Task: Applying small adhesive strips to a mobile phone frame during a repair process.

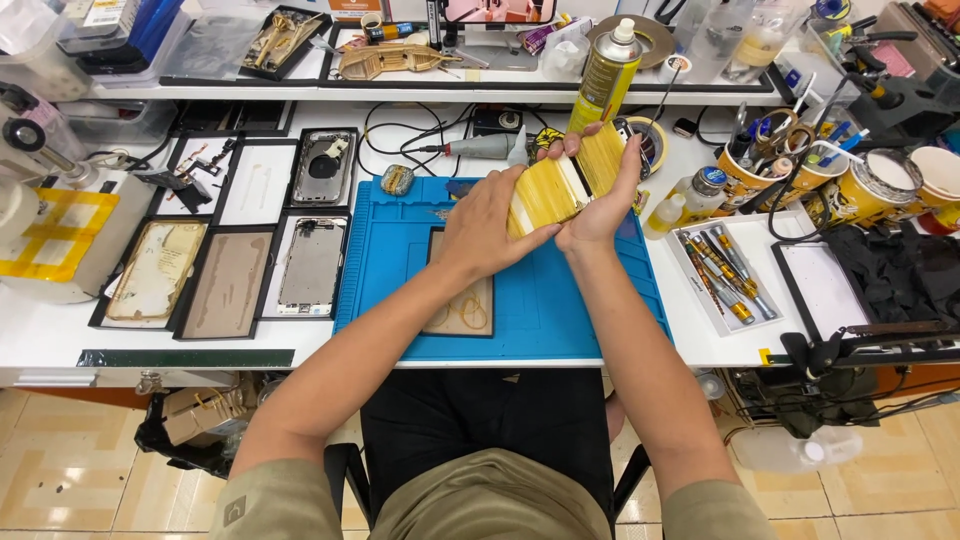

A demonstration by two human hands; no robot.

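A person sits at a white workbench, both bare hands raised over a blue mat (560, 310). The left hand (482, 228) and right hand (600, 205) together clasp a flat slab (565, 180) wrapped in yellow bands, held tilted just above the mat's far edge; the left thumb and fingers close on its near left end, and the right palm cups its right side with fingers curled over the top. On the mat below lies a brown panel (465, 305). A yellow spray can (608, 75) stands just behind the hands. Phone shells (312, 265) lie in black trays to the left; a tray of screwdrivers (722, 275) sits to the right.
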